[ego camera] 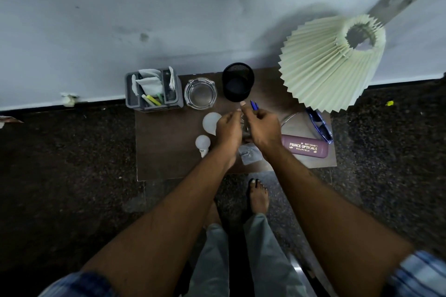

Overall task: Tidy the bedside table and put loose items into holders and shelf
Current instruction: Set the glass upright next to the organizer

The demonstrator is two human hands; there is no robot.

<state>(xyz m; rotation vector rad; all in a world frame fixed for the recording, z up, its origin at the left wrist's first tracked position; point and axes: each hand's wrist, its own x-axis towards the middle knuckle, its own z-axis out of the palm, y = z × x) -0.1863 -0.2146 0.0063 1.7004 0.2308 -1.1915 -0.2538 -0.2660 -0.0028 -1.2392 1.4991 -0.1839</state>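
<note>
Right hand gripping pens, shafts hidden

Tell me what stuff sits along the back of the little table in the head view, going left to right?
Grey organizer → glass ashtray → black mesh pen cup → pleated lampshade.
</note>
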